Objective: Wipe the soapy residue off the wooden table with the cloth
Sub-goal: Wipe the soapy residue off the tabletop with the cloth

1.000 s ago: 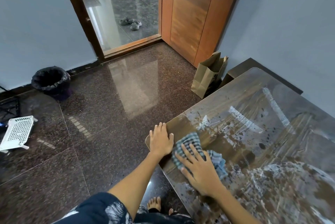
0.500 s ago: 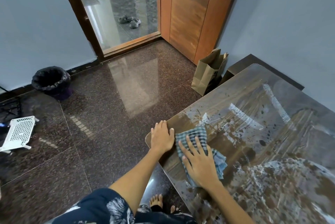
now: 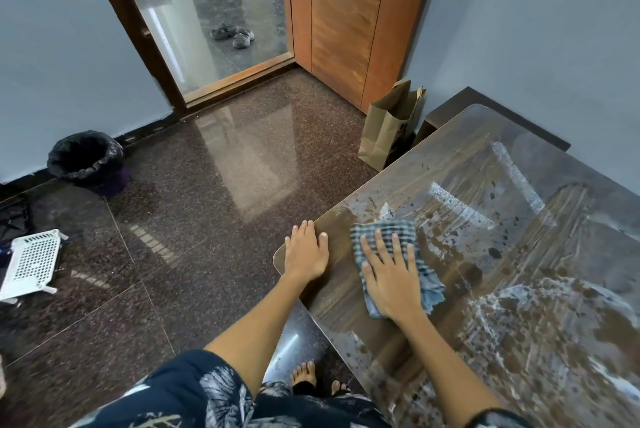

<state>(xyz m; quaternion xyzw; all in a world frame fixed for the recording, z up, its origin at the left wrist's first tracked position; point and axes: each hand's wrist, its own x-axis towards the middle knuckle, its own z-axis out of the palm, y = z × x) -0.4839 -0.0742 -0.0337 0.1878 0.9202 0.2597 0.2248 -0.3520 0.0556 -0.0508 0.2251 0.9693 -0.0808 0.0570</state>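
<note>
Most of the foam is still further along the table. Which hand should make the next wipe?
The right hand: it already presses flat on the cloth, beside the soapy residue. The left hand rests on the table corner, bracing.

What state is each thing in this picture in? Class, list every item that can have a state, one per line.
wooden table: wet, streaked with soapy residue.
cloth: spread flat on the table.
right hand: open, pressing on the cloth.
left hand: open, resting flat on the table corner.
door: open.
paper bag: upright, open at the top.
bin: upright, lined with a black bag.
</note>
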